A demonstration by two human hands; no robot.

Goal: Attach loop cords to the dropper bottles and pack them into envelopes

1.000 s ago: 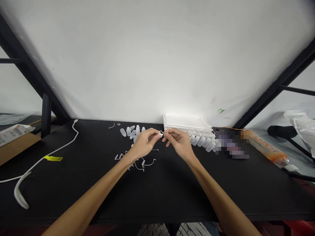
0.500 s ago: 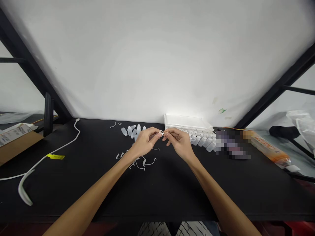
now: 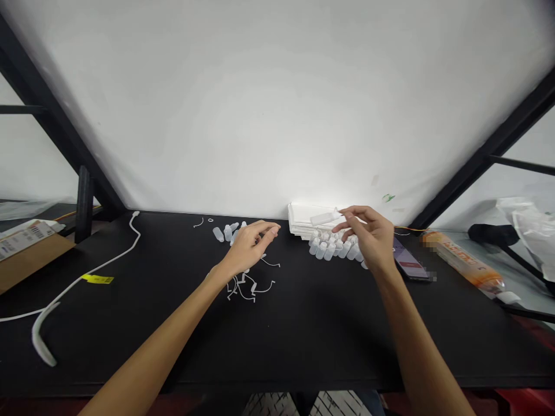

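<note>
While the black table (image 3: 303,341) spans the scene, a white stack (image 3: 299,226) sits at its far side, right of centre. The hands, together half a second ago, are now apart, suggesting that two-handed handling of the held bottle (image 3: 321,219) is over. Tilted, it appears in front of the stack, its top end pinched by the right hand (image 3: 372,237). The left hand (image 3: 249,245) is loosely curled; whether it grips anything small cannot be told. Below the held bottle stand clustered bottles (image 3: 329,251); thin white straps (image 3: 254,290) lie near left.
</note>
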